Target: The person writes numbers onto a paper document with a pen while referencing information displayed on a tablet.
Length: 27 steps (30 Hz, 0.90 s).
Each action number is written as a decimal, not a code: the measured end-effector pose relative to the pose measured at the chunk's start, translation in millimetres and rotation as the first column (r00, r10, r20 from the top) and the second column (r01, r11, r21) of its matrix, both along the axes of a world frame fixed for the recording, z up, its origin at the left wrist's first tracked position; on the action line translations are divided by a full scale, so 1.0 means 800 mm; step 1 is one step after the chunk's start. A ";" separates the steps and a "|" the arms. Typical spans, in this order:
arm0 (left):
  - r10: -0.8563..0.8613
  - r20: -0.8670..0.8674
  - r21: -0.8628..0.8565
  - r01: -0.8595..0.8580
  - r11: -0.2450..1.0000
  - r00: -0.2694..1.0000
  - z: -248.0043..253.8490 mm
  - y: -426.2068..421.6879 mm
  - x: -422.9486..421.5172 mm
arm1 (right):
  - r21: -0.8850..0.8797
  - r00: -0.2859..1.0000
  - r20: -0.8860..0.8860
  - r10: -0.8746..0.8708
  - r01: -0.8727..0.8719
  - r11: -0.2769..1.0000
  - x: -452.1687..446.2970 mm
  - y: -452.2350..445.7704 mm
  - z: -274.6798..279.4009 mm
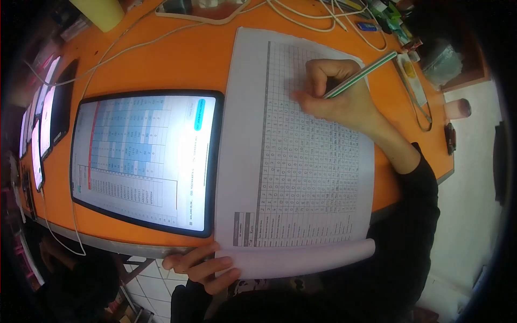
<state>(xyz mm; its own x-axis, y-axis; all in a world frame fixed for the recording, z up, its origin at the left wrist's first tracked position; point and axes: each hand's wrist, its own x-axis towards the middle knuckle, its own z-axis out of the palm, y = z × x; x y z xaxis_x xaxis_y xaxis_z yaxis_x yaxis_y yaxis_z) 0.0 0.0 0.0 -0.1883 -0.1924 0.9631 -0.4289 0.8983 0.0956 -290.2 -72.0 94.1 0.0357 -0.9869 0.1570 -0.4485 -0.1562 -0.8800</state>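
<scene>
My right hand (342, 99) pinches a green-and-white striped pencil (361, 75) over a large printed sheet of paper (247, 177). The pencil's tip is hidden behind my fingers. Handwritten digits fill many cells of the sheet's table, and the cells near its far end look blank. At the near table edge the paper curls into a roll. My left hand (207, 266) has its fingers bent against the left corner of this curl, gripping it. Left of the paper lies a tablet (145, 161), its screen lit with a spreadsheet turned sideways.
Several lit phones (46, 118) lie at the far left of the orange table (161, 59). White cables (307, 13) run across the back. A yellow cup (102, 13) stands at the back left. Another person (81, 274) is partly visible at the lower left.
</scene>
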 end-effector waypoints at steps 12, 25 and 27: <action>0.075 -0.208 0.124 -0.050 0.991 0.975 -0.002 0.009 -0.014 | -0.104 0.994 -0.108 0.034 -0.046 0.994 0.001 0.001 0.000; 0.055 -0.205 0.080 -0.039 0.996 0.977 -0.001 0.006 -0.013 | -0.112 0.999 -0.040 0.015 -0.019 0.994 0.002 -0.010 -0.006; 0.068 -0.237 0.113 -0.042 0.993 0.969 -0.001 0.009 -0.017 | -0.167 0.997 -0.064 0.037 -0.047 0.985 0.002 -0.009 -0.005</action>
<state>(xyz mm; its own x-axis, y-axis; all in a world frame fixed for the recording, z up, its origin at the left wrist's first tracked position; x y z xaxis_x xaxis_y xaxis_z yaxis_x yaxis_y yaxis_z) -13.3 7.0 -0.6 0.0597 -0.2993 0.9523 -0.4303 0.8531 0.2951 -288.7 -79.2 89.8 0.0912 -0.9441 0.3167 -0.4895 -0.3195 -0.8114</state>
